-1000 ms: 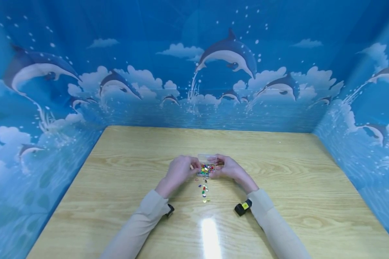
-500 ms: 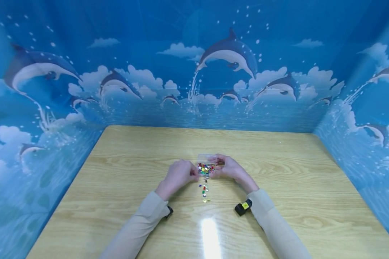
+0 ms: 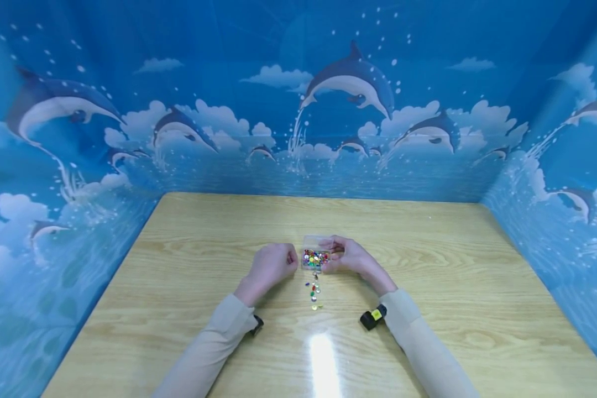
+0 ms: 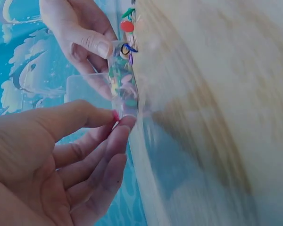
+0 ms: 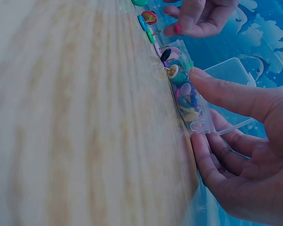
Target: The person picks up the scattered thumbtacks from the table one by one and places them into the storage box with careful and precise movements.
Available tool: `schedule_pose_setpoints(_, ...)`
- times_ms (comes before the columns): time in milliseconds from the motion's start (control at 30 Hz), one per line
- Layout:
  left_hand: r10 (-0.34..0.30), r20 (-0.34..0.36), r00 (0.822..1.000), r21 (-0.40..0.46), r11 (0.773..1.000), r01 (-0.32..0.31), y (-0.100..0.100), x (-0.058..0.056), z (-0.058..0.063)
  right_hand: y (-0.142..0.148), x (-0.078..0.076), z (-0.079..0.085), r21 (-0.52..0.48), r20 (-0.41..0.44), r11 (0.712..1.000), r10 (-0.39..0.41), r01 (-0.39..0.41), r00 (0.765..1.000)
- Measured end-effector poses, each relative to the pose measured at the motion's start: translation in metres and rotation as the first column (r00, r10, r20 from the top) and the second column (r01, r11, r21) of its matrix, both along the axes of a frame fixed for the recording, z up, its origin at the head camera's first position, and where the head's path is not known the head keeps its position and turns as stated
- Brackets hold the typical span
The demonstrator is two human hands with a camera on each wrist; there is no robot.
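A small clear plastic box (image 5: 206, 123) of colourful thumbtacks stands on the table with its hinged lid (image 5: 228, 70) tipped back. My right hand (image 3: 350, 258) holds it from the right, thumb at the near wall and fingers at the side and behind. My left hand (image 3: 272, 262) is just left of the box. Between its thumb and index finger it pinches a pink thumbtack (image 4: 115, 116), which also shows in the right wrist view. Several loose thumbtacks (image 3: 313, 294) lie in a loose line in front of the box, some with pins showing in the right wrist view.
The wooden table (image 3: 428, 260) reaches to blue dolphin-printed curtains (image 3: 298, 171) at the back and sides. Black cameras (image 3: 370, 319) sit on both wrists. A bright light reflection lies on the near part of the table.
My left hand has drawn back leftward from the box's edge. A thumbtack lying by the box's near left corner is gone from there. The right hand stays in place.
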State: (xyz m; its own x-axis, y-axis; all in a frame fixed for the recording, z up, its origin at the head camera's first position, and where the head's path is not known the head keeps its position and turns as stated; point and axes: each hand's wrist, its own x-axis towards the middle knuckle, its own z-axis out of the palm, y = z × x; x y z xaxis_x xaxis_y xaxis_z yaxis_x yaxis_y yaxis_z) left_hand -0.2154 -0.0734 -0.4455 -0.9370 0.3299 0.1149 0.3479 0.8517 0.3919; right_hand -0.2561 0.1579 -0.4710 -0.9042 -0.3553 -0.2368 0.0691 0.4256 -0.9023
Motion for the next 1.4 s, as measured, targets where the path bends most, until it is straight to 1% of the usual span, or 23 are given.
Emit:
schedule_pose_setpoints(100,0.039,0.000,0.999,0.017,0.999,-0.039,-0.001,-0.002,0.004,0.000,0.000,0.001,-0.001,-0.001,1.000,0.000,0.000,1.000)
schedule_pose_setpoints(267,0.067,0.035,0.997,0.075,0.995,-0.070,0.004,-0.006,0.010,0.001,0.000,0.001,-0.007,0.003,1.000,-0.006,0.006,1.000)
schedule_pose_setpoints(333,0.069,0.036,0.997,0.083,0.994,-0.072,0.008,-0.007,0.012,0.000,0.000,0.001,-0.007,0.005,1.000,-0.007,0.007,1.000)
schedule_pose_setpoints(467,0.053,0.003,0.999,0.085,0.995,-0.053,0.013,-0.009,0.012,0.000,0.000,0.000,-0.007,0.001,1.000,0.000,0.000,1.000)
schedule_pose_setpoints(567,0.027,-0.007,1.000,0.083,0.996,-0.026,0.016,-0.010,0.011,0.000,0.000,0.000,-0.005,-0.006,1.000,0.005,-0.005,1.000)
schedule_pose_setpoints(667,-0.005,0.012,1.000,0.075,0.997,0.004,0.017,-0.010,0.009,0.000,-0.001,0.000,-0.010,-0.006,1.000,0.008,-0.008,1.000)
schedule_pose_setpoints(833,-0.064,0.027,0.998,0.093,0.994,0.061,0.013,-0.006,0.007,0.000,-0.001,-0.001,-0.010,-0.001,1.000,0.007,-0.007,1.000)
schedule_pose_setpoints(900,-0.104,0.037,0.994,0.088,0.991,0.101,0.011,-0.004,0.007,0.001,-0.001,-0.001,-0.003,0.000,1.000,0.000,0.000,1.000)
schedule_pose_setpoints(1000,-0.169,0.056,0.984,0.060,0.984,0.166,0.009,0.000,0.007,0.001,0.000,0.000,0.006,-0.002,1.000,-0.008,0.008,1.000)
schedule_pose_setpoints(1100,-0.211,0.078,0.974,0.035,0.977,0.209,0.008,0.003,0.006,0.001,0.000,0.000,0.005,0.003,1.000,-0.019,0.019,1.000)
schedule_pose_setpoints(1300,-0.244,0.126,0.962,0.024,0.970,0.243,0.010,0.008,0.000,0.001,0.001,0.000,0.017,0.003,1.000,-0.020,0.020,1.000)
schedule_pose_setpoints(1400,-0.237,0.141,0.961,0.025,0.972,0.236,0.012,0.010,-0.003,0.000,0.001,0.000,0.013,0.009,1.000,-0.019,0.019,1.000)
